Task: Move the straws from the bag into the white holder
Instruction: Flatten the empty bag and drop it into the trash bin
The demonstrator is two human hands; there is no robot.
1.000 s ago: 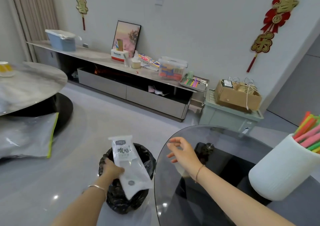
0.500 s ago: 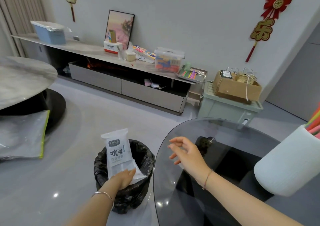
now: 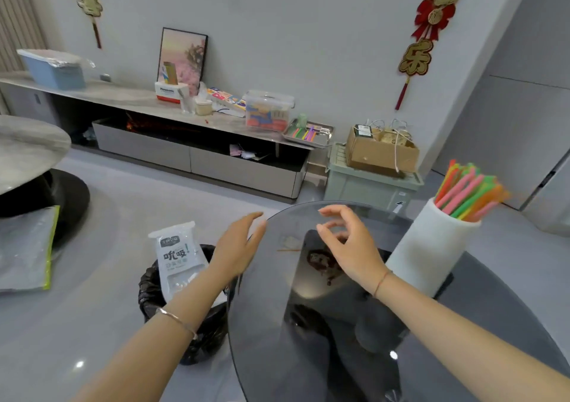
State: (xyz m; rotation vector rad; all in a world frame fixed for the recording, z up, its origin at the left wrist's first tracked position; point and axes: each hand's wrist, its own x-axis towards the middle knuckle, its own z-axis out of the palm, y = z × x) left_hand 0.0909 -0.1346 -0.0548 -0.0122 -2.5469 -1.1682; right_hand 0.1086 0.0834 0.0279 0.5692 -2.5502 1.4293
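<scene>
The white holder (image 3: pixel 428 247) stands on the round glass table (image 3: pixel 401 370) at the right, packed with several bright straws (image 3: pixel 468 192) that stick out of its top. The empty white straw bag (image 3: pixel 177 256) stands upright in the bin lined with a black bag (image 3: pixel 185 333), left of the table. My left hand (image 3: pixel 237 247) hovers open just right of the bag, apart from it. My right hand (image 3: pixel 348 244) is over the glass table with fingers spread, holding nothing.
A long low cabinet (image 3: pixel 191 158) runs along the back wall with boxes and a metal tray of coloured pieces (image 3: pixel 308 131) on it. A cardboard box (image 3: pixel 381 151) sits on a green crate. A marble round table (image 3: pixel 27 148) and a silver bag (image 3: pixel 24 250) are at the left.
My left hand let go of the straw bag, which now rests in the bin, and rose to the right. My right hand lifted a little over the table. The view swung right.
</scene>
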